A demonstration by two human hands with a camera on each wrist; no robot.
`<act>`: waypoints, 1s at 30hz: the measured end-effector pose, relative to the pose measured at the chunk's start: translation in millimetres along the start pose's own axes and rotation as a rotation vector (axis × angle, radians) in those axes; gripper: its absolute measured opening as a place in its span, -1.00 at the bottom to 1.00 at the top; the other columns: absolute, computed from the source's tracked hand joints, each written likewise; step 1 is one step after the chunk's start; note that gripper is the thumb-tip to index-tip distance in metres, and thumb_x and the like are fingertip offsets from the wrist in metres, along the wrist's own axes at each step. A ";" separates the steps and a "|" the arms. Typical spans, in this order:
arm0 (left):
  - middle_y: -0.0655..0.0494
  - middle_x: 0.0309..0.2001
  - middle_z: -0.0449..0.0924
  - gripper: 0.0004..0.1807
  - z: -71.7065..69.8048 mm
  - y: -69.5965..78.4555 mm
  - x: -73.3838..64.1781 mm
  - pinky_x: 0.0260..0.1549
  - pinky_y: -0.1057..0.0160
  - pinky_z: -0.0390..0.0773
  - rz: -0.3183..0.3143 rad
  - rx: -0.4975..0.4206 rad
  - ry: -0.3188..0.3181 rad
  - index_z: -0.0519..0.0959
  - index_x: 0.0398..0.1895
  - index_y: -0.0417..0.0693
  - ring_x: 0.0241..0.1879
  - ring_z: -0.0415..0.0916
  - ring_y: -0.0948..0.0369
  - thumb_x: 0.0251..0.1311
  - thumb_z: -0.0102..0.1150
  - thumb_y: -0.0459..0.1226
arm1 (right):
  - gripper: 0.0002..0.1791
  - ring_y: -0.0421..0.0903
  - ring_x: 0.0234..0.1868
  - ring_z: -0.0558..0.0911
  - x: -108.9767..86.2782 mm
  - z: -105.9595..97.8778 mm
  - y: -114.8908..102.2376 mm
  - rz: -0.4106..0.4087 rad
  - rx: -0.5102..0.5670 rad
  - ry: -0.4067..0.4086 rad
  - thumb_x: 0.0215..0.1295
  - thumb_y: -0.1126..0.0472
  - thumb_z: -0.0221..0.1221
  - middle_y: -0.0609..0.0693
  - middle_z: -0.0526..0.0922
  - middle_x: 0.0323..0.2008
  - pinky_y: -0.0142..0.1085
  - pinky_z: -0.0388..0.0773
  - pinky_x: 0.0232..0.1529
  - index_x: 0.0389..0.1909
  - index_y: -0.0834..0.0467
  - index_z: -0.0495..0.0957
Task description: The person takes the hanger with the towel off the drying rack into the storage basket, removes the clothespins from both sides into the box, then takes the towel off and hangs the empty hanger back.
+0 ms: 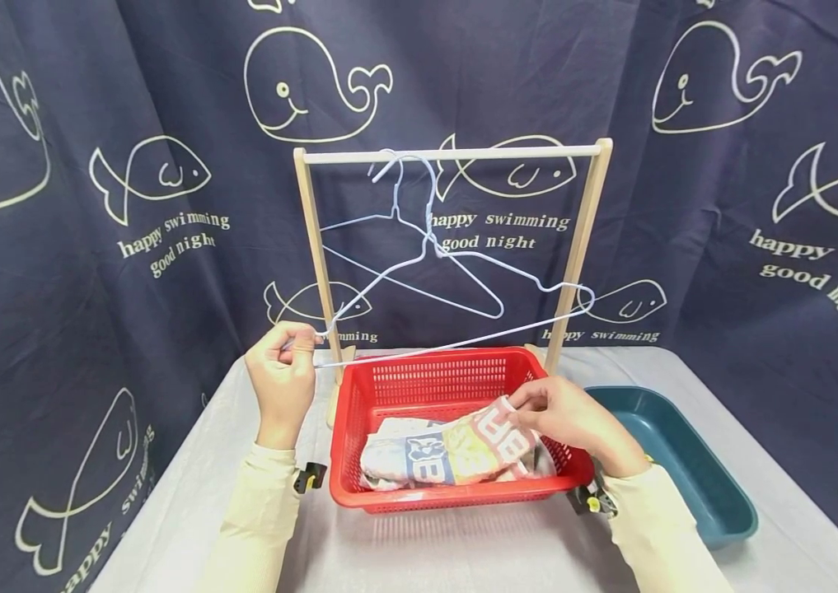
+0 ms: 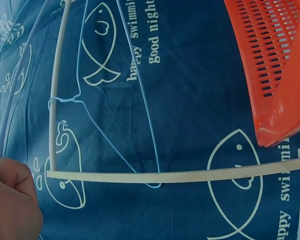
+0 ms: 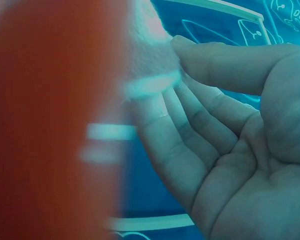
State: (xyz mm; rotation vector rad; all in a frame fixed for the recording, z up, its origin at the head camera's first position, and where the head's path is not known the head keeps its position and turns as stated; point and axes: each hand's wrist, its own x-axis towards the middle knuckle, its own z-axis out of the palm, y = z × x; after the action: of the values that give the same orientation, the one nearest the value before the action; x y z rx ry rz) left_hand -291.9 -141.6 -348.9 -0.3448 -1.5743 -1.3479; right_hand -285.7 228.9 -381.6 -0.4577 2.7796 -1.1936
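My left hand [image 1: 283,375] grips the left end of a pale blue wire hanger [image 1: 456,343], which slants up to the right. Its hook is up by the rack's rod; whether it bears on the rod I cannot tell. Behind it a second wire hanger [image 1: 413,288] hangs from the rod. My right hand [image 1: 570,420] pinches the upper right edge of a printed cloth [image 1: 463,449] inside the red basket [image 1: 456,496]. In the right wrist view the thumb and fingers meet on the cloth [image 3: 155,60]. The left wrist view catches only part of the left hand [image 2: 12,200].
A rack with wooden posts [image 1: 583,222] and a white rod [image 1: 507,153] stands behind the basket. On the right sits a dark teal tray [image 1: 723,478], partly behind the right forearm. A grey-white cloth [image 1: 419,552] covers the table, and a dark curtain with whales [image 1: 189,66] surrounds it.
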 end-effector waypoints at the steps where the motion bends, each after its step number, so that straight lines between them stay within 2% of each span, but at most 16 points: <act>1: 0.03 -0.55 0.67 -0.78 -0.1 -0.5 0.1 -0.77 0.45 0.10 0.003 0.004 -0.003 0.66 -0.53 -0.27 -0.78 0.14 0.42 0.32 0.23 -0.44 | -0.87 -0.09 -0.35 0.65 -0.8 -1.6 -0.4 -0.005 -0.004 0.002 0.24 0.29 0.38 -0.07 0.73 -0.41 -0.22 0.61 -0.29 -0.19 0.12 0.76; 3: 0.13 -0.55 0.66 -0.77 -0.1 -1.0 0.3 -0.77 0.45 0.11 0.007 0.007 -0.004 0.66 -0.53 -0.28 -0.78 0.14 0.42 0.32 0.23 -0.43 | -0.85 -0.08 -0.35 0.66 -2.4 -4.7 -0.9 -0.008 -0.004 0.005 0.25 0.29 0.38 -0.06 0.73 -0.40 -0.23 0.63 -0.30 -0.17 0.13 0.76; 8: 0.14 -0.54 0.67 -0.78 0.1 -1.4 -0.1 -0.77 0.46 0.13 0.003 0.002 -0.010 0.66 -0.53 -0.28 -0.77 0.16 0.43 0.32 0.22 -0.46 | -0.85 -0.03 -0.32 0.73 -8.9 -13.1 -4.2 0.001 0.022 0.012 0.29 0.26 0.37 -0.05 0.76 -0.35 -0.16 0.71 -0.21 -0.14 0.13 0.75; 14: -0.14 -0.54 0.65 -0.79 0.6 -0.8 -0.9 -0.75 0.47 0.10 -0.010 0.000 -0.024 0.67 -0.50 -0.30 -0.76 0.14 0.45 0.33 0.23 -0.45 | -0.82 -0.10 -0.35 0.75 -15.8 -24.3 -8.0 0.028 0.041 0.053 0.28 0.25 0.39 -0.01 0.78 -0.33 -0.09 0.72 -0.18 -0.12 0.15 0.74; 16: -0.14 -0.54 0.65 -0.79 0.7 -0.9 -1.3 -0.76 0.47 0.10 -0.009 -0.001 -0.021 0.67 -0.51 -0.30 -0.76 0.13 0.44 0.32 0.24 -0.46 | -0.80 -0.07 -0.34 0.76 -18.4 -29.1 -8.6 0.024 0.034 0.069 0.30 0.25 0.37 0.01 0.78 -0.31 -0.10 0.73 -0.20 -0.08 0.18 0.73; 21: 0.07 -0.58 0.64 -0.79 0.6 -3.1 -1.6 -0.77 0.45 0.09 0.004 0.007 -0.029 0.67 -0.52 -0.25 -0.77 0.12 0.42 0.30 0.23 -0.48 | -0.74 0.03 -0.29 0.79 -26.0 -43.0 -7.3 0.010 0.018 0.142 0.36 0.23 0.33 0.04 0.79 -0.30 -0.22 0.73 -0.25 -0.01 0.25 0.70; 23: 0.04 -0.59 0.63 -0.79 0.9 -3.5 -1.6 -0.78 0.44 0.08 0.009 0.008 -0.037 0.67 -0.53 -0.25 -0.78 0.12 0.42 0.30 0.23 -0.48 | -0.73 0.01 -0.30 0.79 -29.2 -48.7 -5.8 -0.003 0.030 0.179 0.37 0.24 0.32 0.07 0.79 -0.29 -0.27 0.72 -0.26 0.01 0.29 0.69; 26: -0.12 -0.58 0.63 -0.79 1.5 -3.6 -2.0 -0.79 0.43 0.07 0.012 0.001 -0.044 0.66 -0.53 -0.26 -0.78 0.11 0.41 0.31 0.23 -0.47 | -0.70 -0.08 -0.30 0.79 -34.0 -57.3 -3.8 -0.015 0.059 0.237 0.38 0.24 0.32 0.14 0.79 -0.24 -0.33 0.71 -0.23 0.04 0.32 0.67; 30: -0.23 -0.56 0.63 -0.78 1.7 -2.6 -2.7 -0.78 0.46 0.06 0.003 -0.004 -0.044 0.66 -0.52 -0.30 -0.78 0.10 0.44 0.32 0.24 -0.44 | -0.63 -0.18 -0.26 0.78 -41.0 -69.2 -2.5 0.026 0.048 0.321 0.44 0.10 0.29 0.18 0.79 -0.13 -0.44 0.67 -0.20 0.11 0.25 0.66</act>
State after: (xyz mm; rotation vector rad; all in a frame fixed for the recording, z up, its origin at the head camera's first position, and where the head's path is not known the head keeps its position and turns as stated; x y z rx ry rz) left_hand -293.4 -140.1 -352.4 -0.3810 -1.6067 -1.3498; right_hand -259.2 287.8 -333.5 -0.2419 2.9972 -1.4400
